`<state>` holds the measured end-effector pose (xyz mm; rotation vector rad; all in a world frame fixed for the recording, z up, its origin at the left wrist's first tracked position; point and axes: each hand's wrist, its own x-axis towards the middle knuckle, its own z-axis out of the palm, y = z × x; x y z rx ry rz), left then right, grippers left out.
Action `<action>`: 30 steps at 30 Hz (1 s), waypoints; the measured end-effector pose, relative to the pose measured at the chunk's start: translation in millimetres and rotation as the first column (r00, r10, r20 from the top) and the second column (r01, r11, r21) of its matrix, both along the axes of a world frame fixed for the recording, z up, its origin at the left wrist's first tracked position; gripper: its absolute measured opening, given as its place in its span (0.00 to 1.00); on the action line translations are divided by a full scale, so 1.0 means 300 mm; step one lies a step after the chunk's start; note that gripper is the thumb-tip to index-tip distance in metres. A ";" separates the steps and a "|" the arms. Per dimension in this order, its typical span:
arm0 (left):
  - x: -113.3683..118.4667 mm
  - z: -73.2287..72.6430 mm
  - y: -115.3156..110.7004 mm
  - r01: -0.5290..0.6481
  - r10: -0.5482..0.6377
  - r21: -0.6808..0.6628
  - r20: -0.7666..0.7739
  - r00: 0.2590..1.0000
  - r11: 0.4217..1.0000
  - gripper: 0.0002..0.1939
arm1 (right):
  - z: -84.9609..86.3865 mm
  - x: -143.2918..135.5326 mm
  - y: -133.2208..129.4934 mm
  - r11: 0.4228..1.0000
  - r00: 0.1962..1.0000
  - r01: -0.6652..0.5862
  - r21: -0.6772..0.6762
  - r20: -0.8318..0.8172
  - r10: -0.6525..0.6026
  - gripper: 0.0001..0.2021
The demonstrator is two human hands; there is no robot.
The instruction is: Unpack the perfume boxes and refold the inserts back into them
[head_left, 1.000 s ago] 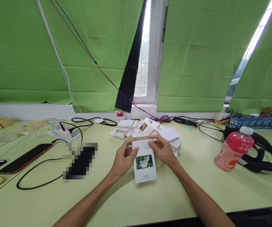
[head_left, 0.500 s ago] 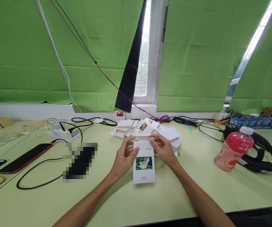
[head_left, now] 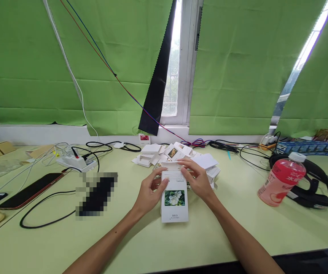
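Between my two hands is a small white cardboard box [head_left: 174, 214] with a white-flower picture, its print upside down to me. My left hand [head_left: 151, 190] grips the box's upper left edge, thumb on the front face. On the upper right, my right hand [head_left: 196, 177] holds it with the thumb on the front and fingers at the raised end flap [head_left: 172, 166]. Just beyond lies a heap of white cartons [head_left: 149, 149], several of them showing flaps or pictures. Shiny small pieces show partly behind the held box; I cannot make out what they are.
A pink drink bottle [head_left: 281, 182] stands at right before a black headset [head_left: 320, 190]. To the left lie a phone [head_left: 32, 190], a power strip [head_left: 77, 161] with cables and a pixelated dark object [head_left: 98, 194]. Blue boxes [head_left: 309, 148] line the back right.
The box's lower end has shifted slightly right and toward me. My right fingers have moved a little up and left along the flap. Both hands keep their hold.
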<state>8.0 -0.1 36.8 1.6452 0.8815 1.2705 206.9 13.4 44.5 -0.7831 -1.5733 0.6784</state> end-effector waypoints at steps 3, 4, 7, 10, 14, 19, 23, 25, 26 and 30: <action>0.001 0.000 0.001 -0.008 0.008 -0.011 -0.009 1.000 1.000 0.21 | 0.008 0.002 -0.008 0.999 0.999 -0.040 0.002 0.029 0.040 0.14; 0.002 -0.001 0.001 -0.008 0.008 -0.013 -0.011 1.000 1.000 0.21 | 0.009 0.002 -0.010 0.999 0.998 -0.053 0.000 0.038 0.052 0.14; 0.002 -0.006 0.003 -0.008 0.007 -0.021 -0.008 1.000 1.000 0.21 | 0.010 0.004 -0.012 0.997 0.996 -0.071 -0.008 0.047 0.071 0.15; 0.001 -0.012 0.004 -0.011 0.011 -0.025 -0.013 1.000 1.000 0.21 | 0.009 0.004 -0.009 0.997 0.995 -0.082 -0.016 0.051 0.083 0.15; -0.001 -0.015 0.005 -0.008 0.008 -0.008 -0.036 0.999 1.000 0.20 | 0.009 0.005 -0.006 0.994 0.993 -0.107 -0.019 0.048 0.108 0.15; 0.002 -0.010 0.001 -0.003 0.004 0.018 -0.036 0.999 1.000 0.19 | 0.006 0.004 -0.004 0.992 0.992 -0.126 -0.020 0.027 0.127 0.15; 0.004 -0.006 -0.002 -0.023 0.024 0.019 -0.055 0.998 1.000 0.19 | 0.004 0.002 0.000 0.994 0.993 -0.112 -0.012 0.028 0.112 0.16; 0.004 -0.009 -0.001 -0.029 0.030 0.022 -0.049 0.998 0.999 0.19 | 0.005 0.003 0.001 0.995 0.994 -0.104 0.005 0.034 0.104 0.16; 0.004 -0.011 0.000 -0.030 0.031 0.023 -0.043 0.999 0.999 0.20 | 0.006 0.003 0.001 0.995 0.994 -0.099 0.017 0.036 0.098 0.15; 0.004 -0.020 0.005 -0.064 0.065 0.024 -0.022 0.998 0.998 0.22 | 0.012 0.002 -0.002 0.996 0.997 -0.074 0.054 0.015 0.074 0.12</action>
